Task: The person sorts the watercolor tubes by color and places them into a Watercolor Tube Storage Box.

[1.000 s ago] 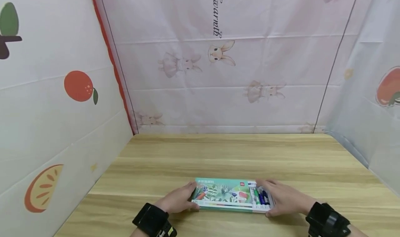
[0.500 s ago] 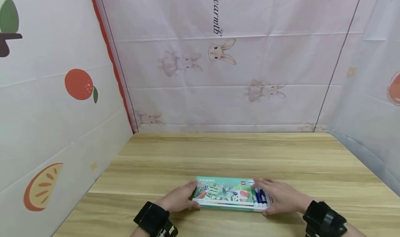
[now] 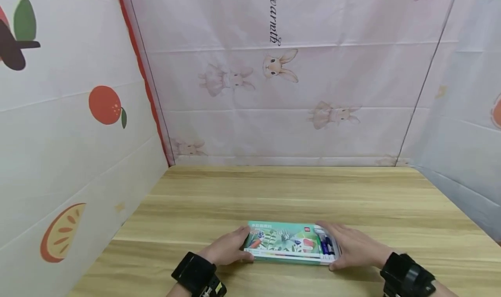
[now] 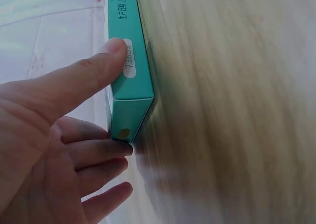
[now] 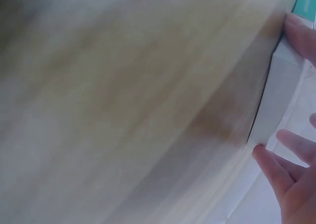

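A flat green paint box (image 3: pixel 282 241) with printed plants lies near the table's front. From its right end sticks out a white inner tray (image 5: pixel 277 93), in which blue and dark tubes (image 3: pixel 325 245) show. My left hand (image 3: pixel 228 248) grips the box's left end, thumb on the near side and fingers about the far corner; in the left wrist view the thumb presses beside a white sticker (image 4: pixel 129 58). With my right hand (image 3: pixel 357 247) I hold the tray's right end between thumb and fingers. The right fingers partly cover the tray in the head view.
The wood-grain table (image 3: pixel 274 192) stretches away behind the box. A printed cloth with rabbits (image 3: pixel 297 131) hangs at the back, and a fruit-print cloth (image 3: pixel 70 158) stands along the left. Pale cloth (image 3: pixel 469 158) closes off the right side.
My right hand has moved left with the tray, which has slid further into the green sleeve. Less of the tubes shows, and the green one is now mostly covered. The left hand keeps its grip.
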Demonstrator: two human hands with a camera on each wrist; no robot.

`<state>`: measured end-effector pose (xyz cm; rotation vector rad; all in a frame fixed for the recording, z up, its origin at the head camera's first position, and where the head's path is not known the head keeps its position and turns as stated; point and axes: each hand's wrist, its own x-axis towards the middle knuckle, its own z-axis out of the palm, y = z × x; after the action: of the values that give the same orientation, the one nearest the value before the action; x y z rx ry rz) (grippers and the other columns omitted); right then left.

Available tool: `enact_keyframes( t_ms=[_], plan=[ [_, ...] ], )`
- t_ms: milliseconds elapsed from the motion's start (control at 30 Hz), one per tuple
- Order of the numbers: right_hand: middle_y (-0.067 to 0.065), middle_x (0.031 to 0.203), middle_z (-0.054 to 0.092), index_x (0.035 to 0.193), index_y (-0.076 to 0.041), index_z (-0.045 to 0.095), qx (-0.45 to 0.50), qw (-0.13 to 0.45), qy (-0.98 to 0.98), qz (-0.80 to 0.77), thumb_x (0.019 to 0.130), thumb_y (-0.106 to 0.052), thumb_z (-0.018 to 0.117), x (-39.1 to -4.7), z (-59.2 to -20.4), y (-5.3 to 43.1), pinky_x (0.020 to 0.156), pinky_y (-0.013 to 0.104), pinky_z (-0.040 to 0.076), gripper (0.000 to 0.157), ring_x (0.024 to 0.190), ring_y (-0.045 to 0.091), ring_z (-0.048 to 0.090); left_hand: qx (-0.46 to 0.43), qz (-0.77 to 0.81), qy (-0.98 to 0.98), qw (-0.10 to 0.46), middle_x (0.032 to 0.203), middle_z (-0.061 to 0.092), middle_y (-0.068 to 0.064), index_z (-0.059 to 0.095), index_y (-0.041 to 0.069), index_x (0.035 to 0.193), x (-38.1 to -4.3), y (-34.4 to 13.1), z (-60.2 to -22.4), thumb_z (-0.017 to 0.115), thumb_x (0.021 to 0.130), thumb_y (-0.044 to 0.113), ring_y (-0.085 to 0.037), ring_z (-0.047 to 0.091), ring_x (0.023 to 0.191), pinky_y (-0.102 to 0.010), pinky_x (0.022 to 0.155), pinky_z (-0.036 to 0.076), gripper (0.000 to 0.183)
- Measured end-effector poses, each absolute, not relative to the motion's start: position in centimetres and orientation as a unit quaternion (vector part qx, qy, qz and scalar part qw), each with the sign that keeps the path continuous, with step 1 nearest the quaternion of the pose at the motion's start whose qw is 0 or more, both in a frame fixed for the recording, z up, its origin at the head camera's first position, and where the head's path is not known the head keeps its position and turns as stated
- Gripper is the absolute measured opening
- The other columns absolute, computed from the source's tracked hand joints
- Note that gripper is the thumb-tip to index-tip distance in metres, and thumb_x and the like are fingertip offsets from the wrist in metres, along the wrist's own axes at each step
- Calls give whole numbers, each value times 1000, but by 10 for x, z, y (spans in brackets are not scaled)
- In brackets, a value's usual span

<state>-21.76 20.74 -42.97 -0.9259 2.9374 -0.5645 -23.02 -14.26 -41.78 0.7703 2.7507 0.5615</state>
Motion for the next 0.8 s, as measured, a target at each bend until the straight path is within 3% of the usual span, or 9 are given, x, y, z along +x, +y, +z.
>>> enact_keyframes(
  t_ms=[167, 400, 633, 800],
  plan=[
    [31, 138, 50, 144, -5, 34, -301, -6, 937, -180, 63, -52, 77, -214, -431, 206, 92, 68, 46, 103, 119, 47, 51, 270, 185, 938, 113, 149, 37, -31, 30, -6, 144, -227, -143, -416, 68, 81, 38, -41, 38, 136, -54, 112, 37, 86],
    [24, 147, 42, 124, -14, 58, -318, 3, 934, -162, 70, -58, 70, -213, -432, 203, 90, 67, 47, 71, 121, 47, 50, 272, 171, 940, 115, 149, 39, -31, 31, -8, 143, -225, -144, -415, 68, 82, 35, -40, 39, 136, -53, 111, 38, 84],
    [25, 145, 44, 129, -10, 56, -326, 10, 933, -154, 72, -59, 67, -214, -430, 204, 90, 71, 44, 76, 122, 49, 48, 268, 174, 941, 116, 150, 37, -30, 31, -6, 144, -228, -144, -418, 67, 82, 37, -39, 38, 137, -54, 111, 38, 83],
    [31, 145, 41, 143, -3, 36, -300, 55, 934, -186, 68, -54, 73, -214, -428, 210, 96, 69, 43, 97, 125, 49, 45, 272, 169, 941, 110, 150, 38, -30, 31, -6, 144, -230, -144, -421, 67, 82, 38, -39, 39, 136, -53, 111, 39, 85]
  ],
)
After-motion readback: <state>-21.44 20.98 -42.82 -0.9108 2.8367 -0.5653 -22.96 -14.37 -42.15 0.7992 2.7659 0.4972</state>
